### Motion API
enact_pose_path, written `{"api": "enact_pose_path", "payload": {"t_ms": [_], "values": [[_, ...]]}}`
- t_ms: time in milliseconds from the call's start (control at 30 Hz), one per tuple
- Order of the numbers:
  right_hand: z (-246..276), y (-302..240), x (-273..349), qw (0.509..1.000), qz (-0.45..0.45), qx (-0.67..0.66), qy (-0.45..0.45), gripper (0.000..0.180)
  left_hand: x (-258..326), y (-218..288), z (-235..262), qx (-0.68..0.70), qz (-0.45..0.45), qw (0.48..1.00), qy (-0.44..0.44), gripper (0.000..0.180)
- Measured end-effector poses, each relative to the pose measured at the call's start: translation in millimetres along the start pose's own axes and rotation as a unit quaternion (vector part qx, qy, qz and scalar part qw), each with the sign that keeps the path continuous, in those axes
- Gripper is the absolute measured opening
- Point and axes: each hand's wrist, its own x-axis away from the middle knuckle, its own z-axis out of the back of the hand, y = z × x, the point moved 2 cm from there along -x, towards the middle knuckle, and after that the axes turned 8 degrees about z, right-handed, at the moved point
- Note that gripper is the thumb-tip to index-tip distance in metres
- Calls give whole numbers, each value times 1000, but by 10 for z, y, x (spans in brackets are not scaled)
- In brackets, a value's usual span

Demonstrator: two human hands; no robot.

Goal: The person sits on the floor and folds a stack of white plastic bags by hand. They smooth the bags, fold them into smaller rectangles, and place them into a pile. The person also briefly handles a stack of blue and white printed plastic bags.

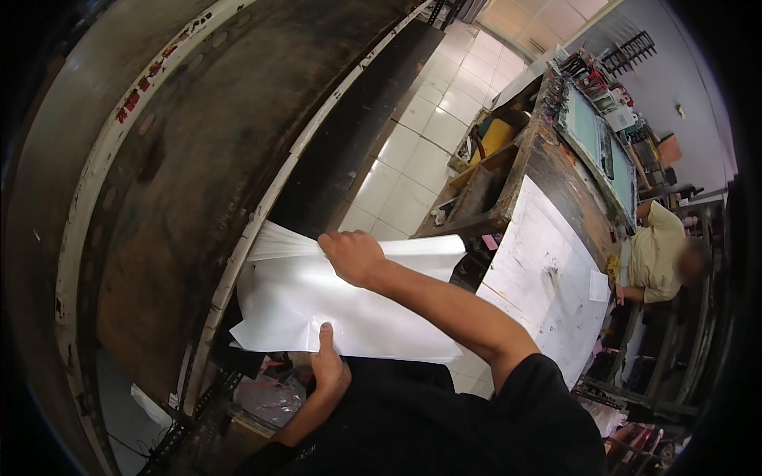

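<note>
A thick bundle of large white paper sheets (pixel 373 317) lies across the front of my body, its many edges fanned out at the far left corner. My right hand (pixel 353 258) grips the far edge of the bundle, fingers folded over it. Along the near edge, my left hand (pixel 329 369) holds the sheets with its thumb on top; its other fingers are hidden below. The paper bows between the two hands, and its left end is close to the rack's pale edge.
A tall rack with dark, stained shelf boards (pixel 206 143) rises at the left. To the right, a worktable carries a marked white sheet (pixel 548 278) and a framed screen (pixel 599 147). Another person in a yellow shirt (pixel 655 254) is beyond it. Tiled floor (pixel 405 174) lies between.
</note>
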Motion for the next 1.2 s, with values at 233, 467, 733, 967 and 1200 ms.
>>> {"api": "enact_pose_path", "payload": {"t_ms": [233, 467, 733, 967, 1200], "values": [[536, 41, 165, 997, -2, 10, -72, 19, 478, 28, -299, 9, 20, 999, -26, 36], [1134, 192, 860, 997, -48, 16, -50, 18, 1033, -128, -600, -4, 34, 997, -70, 35], [1936, 755, 2317, 984, -167, 10, 52, 21, 1542, -752, -1301, -91, 30, 973, -210, 40], [2100, 1477, 3684, 956, -283, 19, 72, 22, 1735, -1792, -1797, -204, 23, 937, -282, 32], [1710, 2260, 4700, 937, -348, 21, 29, 24, 1865, -2929, -1988, -261, 42, 915, -304, 30]]}}
